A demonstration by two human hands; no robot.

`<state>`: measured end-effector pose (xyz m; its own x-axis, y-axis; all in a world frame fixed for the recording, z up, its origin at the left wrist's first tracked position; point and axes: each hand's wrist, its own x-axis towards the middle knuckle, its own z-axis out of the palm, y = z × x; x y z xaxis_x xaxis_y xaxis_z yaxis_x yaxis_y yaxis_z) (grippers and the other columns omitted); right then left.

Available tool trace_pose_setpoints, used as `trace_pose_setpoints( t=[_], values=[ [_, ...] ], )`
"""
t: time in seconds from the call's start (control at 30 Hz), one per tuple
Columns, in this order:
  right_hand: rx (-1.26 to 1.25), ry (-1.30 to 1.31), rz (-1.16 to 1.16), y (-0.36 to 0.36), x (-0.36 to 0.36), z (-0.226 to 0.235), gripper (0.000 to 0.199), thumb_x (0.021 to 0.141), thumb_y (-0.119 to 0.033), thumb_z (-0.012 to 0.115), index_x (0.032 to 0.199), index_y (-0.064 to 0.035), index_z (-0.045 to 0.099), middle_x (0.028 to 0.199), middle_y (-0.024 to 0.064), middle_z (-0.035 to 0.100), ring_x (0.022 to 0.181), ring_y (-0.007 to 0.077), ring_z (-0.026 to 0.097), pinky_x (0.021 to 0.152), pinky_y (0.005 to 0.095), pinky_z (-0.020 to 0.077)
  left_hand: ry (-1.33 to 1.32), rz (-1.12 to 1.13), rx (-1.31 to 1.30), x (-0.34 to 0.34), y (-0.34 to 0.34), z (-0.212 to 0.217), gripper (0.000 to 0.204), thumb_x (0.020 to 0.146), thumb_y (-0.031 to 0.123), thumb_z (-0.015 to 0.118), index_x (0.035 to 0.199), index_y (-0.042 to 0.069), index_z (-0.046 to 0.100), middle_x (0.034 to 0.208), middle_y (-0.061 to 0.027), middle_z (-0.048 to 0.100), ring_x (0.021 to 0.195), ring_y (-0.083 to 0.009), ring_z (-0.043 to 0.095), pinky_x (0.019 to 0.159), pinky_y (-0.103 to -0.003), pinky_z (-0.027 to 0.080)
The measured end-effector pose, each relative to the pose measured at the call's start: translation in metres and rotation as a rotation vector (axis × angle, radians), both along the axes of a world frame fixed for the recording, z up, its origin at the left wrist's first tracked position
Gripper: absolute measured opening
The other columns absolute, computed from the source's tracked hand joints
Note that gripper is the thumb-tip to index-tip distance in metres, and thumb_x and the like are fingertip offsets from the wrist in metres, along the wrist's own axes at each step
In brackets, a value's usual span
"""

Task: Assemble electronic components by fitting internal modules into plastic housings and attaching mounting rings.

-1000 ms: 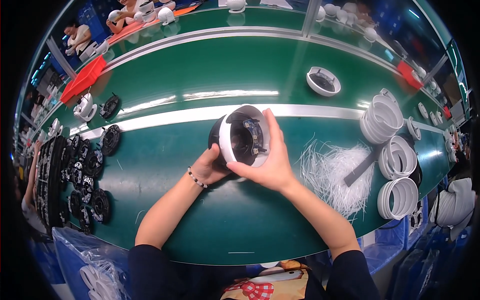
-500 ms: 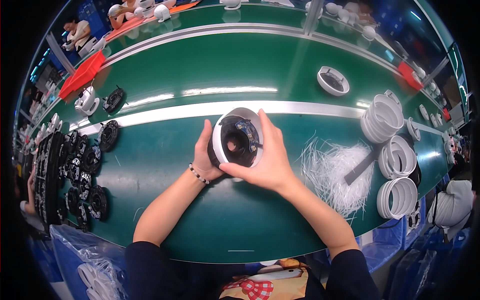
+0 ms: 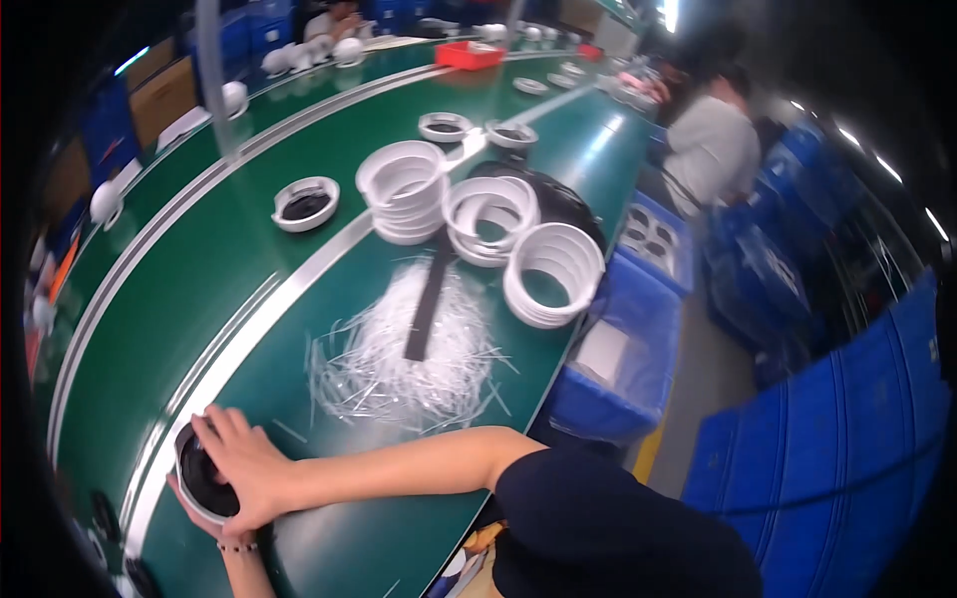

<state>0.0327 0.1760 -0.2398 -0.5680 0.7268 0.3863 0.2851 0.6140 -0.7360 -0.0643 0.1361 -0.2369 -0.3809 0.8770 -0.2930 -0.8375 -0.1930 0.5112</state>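
Observation:
At the lower left I hold a white round housing (image 3: 185, 468) with a dark part inside it. My left hand (image 3: 195, 520), above a bead bracelet, cups it from below and is mostly hidden. Across its top lies my right hand (image 3: 249, 468), fingers bent over the rim and opening. Loose white strips (image 3: 399, 349) lie in a pile to the right, with a dark grey bar (image 3: 429, 309) on top. Behind the pile stand several stacks of white rings (image 3: 404, 189). Another white housing with a dark inside (image 3: 306, 204) rests on the bench beyond the metal strip.
The green bench (image 3: 518, 369) runs away to the upper right. Blue lined bins (image 3: 618, 369) stand along its right edge. A seated person in a white top (image 3: 713, 149) is farther along. Black round parts (image 3: 105, 515) sit at the lower left. A red tray (image 3: 469, 56) lies far back.
My view has swung to the right, so the housing and my hands now appear at the lower left. My right hand has moved over the housing's top; both hands still hold it.

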Motion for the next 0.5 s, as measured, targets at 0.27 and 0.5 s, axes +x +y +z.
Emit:
trace_pose_setpoints(
  t=[0.27, 0.5],
  values=[
    [0.239, 0.246, 0.034, 0.011, -0.023, -0.016, 0.110, 0.036, -0.046, 0.073, 0.115, 0.0152, 0.027, 0.121, 0.0300, 0.028, 0.111, 0.0432, 0.029, 0.089, 0.0455, 0.0316, 0.312, -0.493, 0.701, -0.034, -0.006, -0.017, 0.075, 0.082, 0.061, 0.026, 0.131, 0.005, 0.024, 0.134, -0.0128, 0.029, 0.122, -0.0293, 0.031, 0.101, -0.040, 0.025],
    [0.246, -0.040, 0.028, 0.015, 0.012, 0.011, 0.104, 0.047, -0.048, 0.074, 0.121, 0.0095, 0.027, 0.119, 0.0265, 0.034, 0.110, 0.0395, 0.034, 0.093, 0.0435, 0.0300, -0.018, -0.457, 0.563, -0.021, 0.006, -0.030, 0.080, 0.078, 0.068, 0.021, 0.121, 0.003, 0.040, 0.116, -0.0113, 0.049, 0.106, -0.0244, 0.047, 0.093, -0.037, 0.036]
  ],
)
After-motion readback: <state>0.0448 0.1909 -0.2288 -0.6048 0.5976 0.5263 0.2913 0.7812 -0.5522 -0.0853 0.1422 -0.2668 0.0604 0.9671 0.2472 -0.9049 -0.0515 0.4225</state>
